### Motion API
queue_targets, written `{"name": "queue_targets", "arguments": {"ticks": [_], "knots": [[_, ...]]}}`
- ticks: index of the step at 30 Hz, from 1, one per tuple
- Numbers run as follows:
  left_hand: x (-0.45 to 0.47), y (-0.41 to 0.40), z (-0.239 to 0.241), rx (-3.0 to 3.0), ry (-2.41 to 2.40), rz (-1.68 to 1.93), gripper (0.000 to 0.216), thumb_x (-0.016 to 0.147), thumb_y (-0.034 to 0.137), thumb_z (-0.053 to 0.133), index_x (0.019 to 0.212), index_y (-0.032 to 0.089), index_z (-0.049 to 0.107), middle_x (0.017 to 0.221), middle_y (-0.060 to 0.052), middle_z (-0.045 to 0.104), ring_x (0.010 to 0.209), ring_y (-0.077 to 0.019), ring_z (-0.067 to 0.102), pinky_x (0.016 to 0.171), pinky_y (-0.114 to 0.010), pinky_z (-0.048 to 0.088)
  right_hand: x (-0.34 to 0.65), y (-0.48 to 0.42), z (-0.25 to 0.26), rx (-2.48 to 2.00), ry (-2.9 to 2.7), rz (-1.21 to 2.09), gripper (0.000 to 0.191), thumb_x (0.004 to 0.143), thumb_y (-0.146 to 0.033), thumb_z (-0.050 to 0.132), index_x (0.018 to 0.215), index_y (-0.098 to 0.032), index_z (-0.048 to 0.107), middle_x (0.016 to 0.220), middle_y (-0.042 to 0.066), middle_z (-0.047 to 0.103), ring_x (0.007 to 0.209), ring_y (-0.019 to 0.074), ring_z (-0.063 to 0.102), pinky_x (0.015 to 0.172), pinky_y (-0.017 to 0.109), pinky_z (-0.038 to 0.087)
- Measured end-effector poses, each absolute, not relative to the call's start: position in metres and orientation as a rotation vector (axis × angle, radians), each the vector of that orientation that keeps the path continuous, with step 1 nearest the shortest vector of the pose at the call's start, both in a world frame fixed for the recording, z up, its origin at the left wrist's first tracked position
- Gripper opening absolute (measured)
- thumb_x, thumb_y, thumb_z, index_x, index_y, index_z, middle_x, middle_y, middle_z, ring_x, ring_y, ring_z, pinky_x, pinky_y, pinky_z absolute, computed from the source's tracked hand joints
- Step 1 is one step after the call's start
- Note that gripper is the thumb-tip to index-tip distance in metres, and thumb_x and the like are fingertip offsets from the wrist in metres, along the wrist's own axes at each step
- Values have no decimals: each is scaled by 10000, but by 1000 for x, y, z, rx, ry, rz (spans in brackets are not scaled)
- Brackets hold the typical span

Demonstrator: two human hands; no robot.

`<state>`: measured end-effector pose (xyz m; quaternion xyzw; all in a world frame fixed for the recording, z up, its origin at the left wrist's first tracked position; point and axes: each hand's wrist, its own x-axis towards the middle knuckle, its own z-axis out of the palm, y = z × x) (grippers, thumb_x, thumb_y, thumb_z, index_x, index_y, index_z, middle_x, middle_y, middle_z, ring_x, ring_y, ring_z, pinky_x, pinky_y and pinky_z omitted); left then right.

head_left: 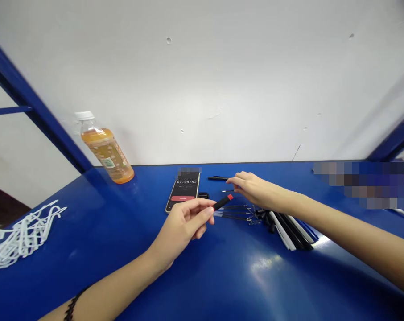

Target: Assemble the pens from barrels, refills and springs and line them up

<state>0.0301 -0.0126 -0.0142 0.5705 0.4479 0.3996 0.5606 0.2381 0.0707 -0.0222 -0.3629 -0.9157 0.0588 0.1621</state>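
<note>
My left hand (187,223) is closed round a black pen barrel with a red tip (223,202), held just above the blue table (128,249). My right hand (252,188) reaches across to the far side, fingers pinched at a small thin dark part (227,191) lying on the table. Between the hands lie several thin pen refills and small springs (237,215). A loose black pen part (218,178) lies beyond the right hand's fingertips.
A phone (183,191) showing a running timer lies flat near the wall. An orange drink bottle (105,149) stands at the back left. Black, white and blue pen barrels (294,229) are piled under my right forearm. White plastic strips (18,234) lie at the left edge.
</note>
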Motion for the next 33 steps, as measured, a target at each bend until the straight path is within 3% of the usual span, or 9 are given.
{"name": "queue_targets", "arguments": {"ticks": [6, 10, 15, 28, 31, 33], "knots": [[30, -11, -18, 1368, 1101, 920, 202, 778, 321, 559, 880, 151, 601, 645, 30, 534, 437, -27, 379, 427, -165, 282, 253, 40, 5, -1067, -2330, 243, 197, 878, -215, 371, 888, -163, 560, 887, 78, 568, 765, 169, 538, 679, 290, 443], [33, -12, -19, 1385, 1120, 885, 216, 772, 330, 558, 877, 147, 605, 634, 28, 535, 434, -33, 382, 417, -166, 287, 256, 10, 0, -1049, -1664, 713, 111, 794, -306, 558, 787, -201, 595, 751, 2, 591, 644, 123, 524, 565, 223, 420], [37, -13, -18, 1372, 1131, 857, 206, 770, 312, 554, 875, 142, 606, 619, 31, 532, 428, -33, 379, 418, -165, 281, 255, 2, -19, -985, -1355, 1031, 98, 750, -301, 622, 809, -223, 627, 735, -19, 593, 601, 92, 474, 557, 207, 388], [38, -16, -17, 1482, 1095, 793, 195, 779, 274, 545, 923, 158, 608, 640, 26, 551, 445, -37, 386, 436, -162, 314, 242, -10, -17, -1117, -1583, 1123, 142, 746, -344, 601, 777, -210, 636, 677, -8, 634, 613, 137, 559, 558, 229, 427], [39, -17, -17, 1488, 1068, 784, 192, 787, 273, 539, 924, 159, 609, 648, 22, 552, 449, -37, 385, 442, -163, 315, 239, -13, -17, -1072, -1677, 1105, 141, 761, -336, 583, 795, -207, 626, 766, 7, 643, 703, 154, 581, 629, 250, 453], [39, -17, -16, 1446, 1056, 807, 193, 784, 277, 549, 918, 151, 606, 641, 21, 544, 449, -35, 385, 438, -163, 304, 243, -10, -17, -1075, -1746, 1031, 211, 748, -319, 600, 934, -220, 586, 877, 15, 619, 684, 141, 566, 639, 264, 464]]}}
